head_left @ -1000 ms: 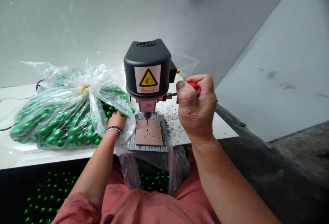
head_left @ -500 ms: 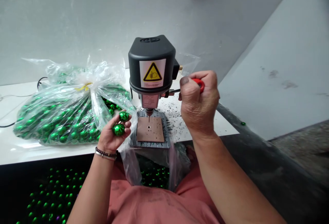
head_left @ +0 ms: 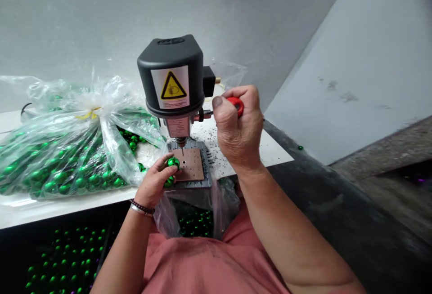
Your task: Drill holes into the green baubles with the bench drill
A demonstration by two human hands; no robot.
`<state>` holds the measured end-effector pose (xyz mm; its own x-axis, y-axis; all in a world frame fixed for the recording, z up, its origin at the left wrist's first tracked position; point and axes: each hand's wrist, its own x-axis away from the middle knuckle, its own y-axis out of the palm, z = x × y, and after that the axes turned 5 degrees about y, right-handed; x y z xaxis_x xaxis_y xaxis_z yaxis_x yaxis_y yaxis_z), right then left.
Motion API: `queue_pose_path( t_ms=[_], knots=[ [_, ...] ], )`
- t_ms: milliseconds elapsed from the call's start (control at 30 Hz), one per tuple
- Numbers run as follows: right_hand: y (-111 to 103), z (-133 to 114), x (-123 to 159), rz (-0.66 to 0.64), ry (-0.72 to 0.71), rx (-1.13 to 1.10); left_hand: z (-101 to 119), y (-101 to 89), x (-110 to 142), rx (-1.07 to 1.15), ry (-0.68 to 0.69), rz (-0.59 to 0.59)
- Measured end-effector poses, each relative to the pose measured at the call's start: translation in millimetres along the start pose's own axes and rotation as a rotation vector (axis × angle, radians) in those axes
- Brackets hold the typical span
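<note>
A small bench drill press (head_left: 170,76) with a black motor housing and a yellow warning label stands at the centre, its thin bit (head_left: 182,151) just above a brown pad (head_left: 191,164) on a grey base. My left hand (head_left: 153,184) is shut on two shiny green beads (head_left: 173,162) at the pad's left edge. My right hand (head_left: 238,125) grips the red handle (head_left: 235,105) of the drill's feed lever. A tied clear plastic bag of green beads (head_left: 60,150) lies to the left of my left hand.
Black drill shavings (head_left: 211,139) litter the white table (head_left: 266,154) around the base. Below its front edge, a dark bin holds many green beads (head_left: 64,258). A clear bag (head_left: 202,213) hangs near my lap. One green bead (head_left: 300,148) lies on the dark ledge at right.
My left hand has turned over and moved right, bringing the beads from an open palm to the pad's edge. My right hand stays on the handle. The view has shifted left.
</note>
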<state>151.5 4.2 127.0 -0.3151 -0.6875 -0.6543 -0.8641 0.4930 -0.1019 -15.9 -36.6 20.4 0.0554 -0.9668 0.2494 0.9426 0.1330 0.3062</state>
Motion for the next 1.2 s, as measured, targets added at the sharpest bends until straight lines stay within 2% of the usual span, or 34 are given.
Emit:
queue_pose_path(
  t_ms=[200, 333, 433, 533, 667, 900, 1200],
  knots=[
    [-1.5, 1.6, 0.2, -0.006, -0.018, 0.024, -1.2, -0.7, -6.4, 0.043, -0.060, -0.013],
    [-1.6, -2.8, -7.8, -0.034, -0.012, 0.029, -1.9, -1.0, -11.2, 0.020, -0.073, 0.019],
    [1.4, -5.4, -24.6, -0.056, -0.004, 0.033, -0.8, 0.0, -15.5, -0.153, -0.044, 0.033],
    [8.0, -3.0, -46.9, -0.096, 0.007, 0.053, 0.7, 1.9, -20.5, -0.436, 0.033, 0.058],
    [18.2, 4.3, -68.2, -0.134, 0.080, 0.121, 0.1, 4.3, -28.5, -0.705, 0.101, 0.061],
    [22.3, 7.8, -70.0, -0.119, 0.084, 0.052, -1.0, 8.2, -35.0, -0.999, 0.158, 0.055],
    [21.5, 8.7, -70.2, -0.120, 0.057, 0.027, -0.8, 14.9, -35.3, -1.196, 0.197, 0.026]
  ],
)
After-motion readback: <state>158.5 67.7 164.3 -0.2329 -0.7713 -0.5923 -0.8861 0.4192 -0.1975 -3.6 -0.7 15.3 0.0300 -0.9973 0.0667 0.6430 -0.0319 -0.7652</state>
